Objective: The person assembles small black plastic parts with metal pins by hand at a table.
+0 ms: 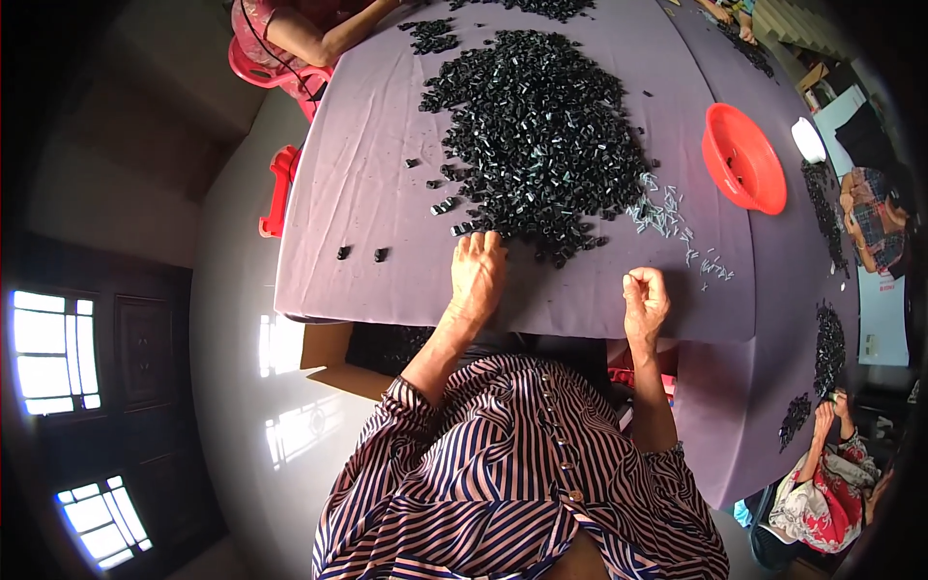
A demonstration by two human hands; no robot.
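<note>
The left hand (478, 274) lies open at the pile of black parts (536, 135); the right hand (645, 302) is closed, perhaps pinching something.

An open brown cardboard box (327, 358) sat under the table edge, just down and left of the left hand (477, 275). Far to the right of the right hand (645, 302) lay a pale blue rectangular sheet (882, 324) with a small printed mark.

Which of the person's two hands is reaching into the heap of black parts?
The left hand: its fingertips touch the near edge of the big black pile. The right hand is curled and apart from it.
</note>
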